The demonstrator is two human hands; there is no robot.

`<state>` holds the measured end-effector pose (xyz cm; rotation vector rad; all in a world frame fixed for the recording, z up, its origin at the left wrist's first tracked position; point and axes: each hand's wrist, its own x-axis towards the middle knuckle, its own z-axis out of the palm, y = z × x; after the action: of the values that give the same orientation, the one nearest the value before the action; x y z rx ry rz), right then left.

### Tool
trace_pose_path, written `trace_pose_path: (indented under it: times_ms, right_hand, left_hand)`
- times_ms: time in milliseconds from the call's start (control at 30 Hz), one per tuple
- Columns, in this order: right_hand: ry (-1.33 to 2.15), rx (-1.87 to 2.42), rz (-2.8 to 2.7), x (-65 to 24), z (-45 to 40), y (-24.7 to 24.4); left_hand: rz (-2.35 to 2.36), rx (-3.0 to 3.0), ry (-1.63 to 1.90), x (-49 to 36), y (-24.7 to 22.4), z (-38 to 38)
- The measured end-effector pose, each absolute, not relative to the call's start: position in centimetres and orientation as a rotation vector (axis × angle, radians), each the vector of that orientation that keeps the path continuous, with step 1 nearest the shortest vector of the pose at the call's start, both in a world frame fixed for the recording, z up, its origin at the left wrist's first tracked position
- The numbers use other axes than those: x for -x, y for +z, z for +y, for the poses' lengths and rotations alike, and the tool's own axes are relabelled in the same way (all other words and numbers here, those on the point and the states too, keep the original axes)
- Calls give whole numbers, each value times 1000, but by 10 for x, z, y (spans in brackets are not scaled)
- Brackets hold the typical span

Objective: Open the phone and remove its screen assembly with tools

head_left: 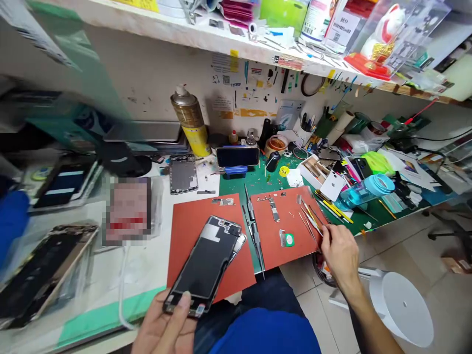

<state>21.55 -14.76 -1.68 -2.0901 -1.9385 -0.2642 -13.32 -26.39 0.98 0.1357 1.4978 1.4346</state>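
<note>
My left hand (171, 319) holds the lower end of a black phone screen assembly (204, 263), thumb on top and fingers beneath, over the left red mat (184, 221). Part of a silvery phone piece (237, 247) shows under its right edge. My right hand (339, 250) is closed at the right edge of the other red mat (265, 211), its fingertips pinched on a thin tool (312, 222) among several tweezers and picks. A narrow circuit board (274, 210) and a small part with a green-and-white round sticker (288, 239) lie on that mat.
Screwdrivers (254, 228) lie between the mats. Behind stand a propped phone (238, 157) and a yellow spray can (195, 137). A blue bottle (365, 191) lies at the right, a white stool (401, 307) below. A shelf (206, 37) hangs above.
</note>
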Motion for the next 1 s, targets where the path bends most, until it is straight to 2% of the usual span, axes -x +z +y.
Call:
trace_pose_path:
  times_ms: [233,300,367,467,567,700,1000]
  right_hand:
    - [-295,2036,-1945,-227,-113,-26]
    - [-183,1942,-1914,-210,-125,-18]
    - [280,1687,-1846,-181,-148,-6]
    - [1346,1277,-1659,-126,-182,9]
    - [1727,1103,-1293,-82,-196,15]
    - [1813,978,-1073,-61,-189,14]
    - [1837,997,-1055,-56,-188,13]
  left_hand:
    - [1419,-73,1502,113,13,-267]
    - [1411,-86,1496,110,15,-268]
    - [1388,-100,1483,107,18,-268]
    - [1356,-82,1499,97,27,-266]
    - [1346,-54,1531,87,37,-264]
    - [1349,-15,1539,80,44,-266]
    - [1474,-95,1564,80,40,-281]
